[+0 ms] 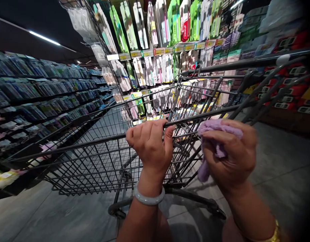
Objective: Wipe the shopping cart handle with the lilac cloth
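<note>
A dark metal shopping cart (94, 144) stands side-on in front of me, with bare wire mesh showing inside its basket. My left hand (152, 141), a pale bangle on its wrist, is closed around the top rail of the basket's near side. Bunched in my right hand (233, 151) is a purple cloth (204, 169), its loose end hanging below the fingers. The cloth is at the same rail, a little right of my left hand. The cart's push handle (245, 64) rises at the upper right.
Behind the cart is a rack of hanging packaged goods (155, 70) with price tags. Long stocked shelves (39, 90) run down the left side. Red and white goods (283, 84) are stacked at the right. The grey tiled floor (69, 215) lies below, with the cart's wheels on it.
</note>
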{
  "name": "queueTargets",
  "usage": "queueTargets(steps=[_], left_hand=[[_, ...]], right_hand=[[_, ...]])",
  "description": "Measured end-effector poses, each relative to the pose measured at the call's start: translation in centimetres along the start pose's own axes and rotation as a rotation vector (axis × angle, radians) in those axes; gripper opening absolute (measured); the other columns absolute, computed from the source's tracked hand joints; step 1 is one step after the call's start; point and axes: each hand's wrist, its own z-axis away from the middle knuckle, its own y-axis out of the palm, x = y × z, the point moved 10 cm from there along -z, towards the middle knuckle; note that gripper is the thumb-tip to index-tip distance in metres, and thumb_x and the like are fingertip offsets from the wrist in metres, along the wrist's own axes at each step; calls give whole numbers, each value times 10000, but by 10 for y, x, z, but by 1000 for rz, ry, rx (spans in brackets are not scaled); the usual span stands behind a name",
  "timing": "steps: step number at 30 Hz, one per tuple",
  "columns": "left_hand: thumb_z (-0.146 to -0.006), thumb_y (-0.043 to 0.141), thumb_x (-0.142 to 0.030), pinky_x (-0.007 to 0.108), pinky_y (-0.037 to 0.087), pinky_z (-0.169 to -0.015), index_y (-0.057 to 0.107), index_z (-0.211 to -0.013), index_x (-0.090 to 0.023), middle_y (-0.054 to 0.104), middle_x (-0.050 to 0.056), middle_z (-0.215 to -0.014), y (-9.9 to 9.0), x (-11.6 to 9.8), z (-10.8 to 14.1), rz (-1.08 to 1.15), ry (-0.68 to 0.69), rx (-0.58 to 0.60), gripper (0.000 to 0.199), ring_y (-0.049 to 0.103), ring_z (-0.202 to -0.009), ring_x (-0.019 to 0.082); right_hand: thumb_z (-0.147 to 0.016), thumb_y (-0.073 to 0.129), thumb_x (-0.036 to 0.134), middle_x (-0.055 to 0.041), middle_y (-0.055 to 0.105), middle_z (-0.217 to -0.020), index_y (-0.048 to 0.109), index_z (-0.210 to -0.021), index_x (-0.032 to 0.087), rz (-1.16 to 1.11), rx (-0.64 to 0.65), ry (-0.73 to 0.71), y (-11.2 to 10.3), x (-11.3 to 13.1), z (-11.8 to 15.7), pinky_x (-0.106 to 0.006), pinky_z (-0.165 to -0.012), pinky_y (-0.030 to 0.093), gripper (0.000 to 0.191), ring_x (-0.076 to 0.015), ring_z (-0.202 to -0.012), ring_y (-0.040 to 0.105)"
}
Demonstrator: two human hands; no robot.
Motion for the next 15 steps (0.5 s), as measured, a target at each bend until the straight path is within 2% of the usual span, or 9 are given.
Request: queueTargets(steps=[4,6,12,15], left_hand=[[-937,610,-408,422,285,-918,662,-991,-260,705,26,-884,0,0,0,-2,0,-5,167,537,-902,232],[-935,612,-407,420,286,-917,663,-983,-257,702,24,-873,0,1,0,-5,-1,-5,166,534,-894,229],[-970,542,-425,420,286,-906,671,-979,-250,700,31,-885,-1,2,0,17,-5,6,218,538,-902,228],[-984,511,-404,420,287,-904,674,-970,-249,699,32,-871,-1,1,0,20,-6,-1,225,538,-896,225]], right_hand=[[-705,734,77,-50,634,-1103,688,-1013,267,-4,69,-154,14,22,6,-443,-920,522,364,-234,-1047,611],[-698,745,76,-52,634,-1104,690,-1019,269,3,72,-187,14,21,5,-445,-918,525,378,-237,-1044,615],[-699,778,114,-82,616,-1122,691,-975,259,63,-38,-5,-7,-9,-4,-481,-932,519,323,-269,-1089,605],[-714,759,111,-81,625,-1112,692,-960,252,45,-29,40,-6,-9,-3,-482,-937,513,292,-265,-1089,605]])
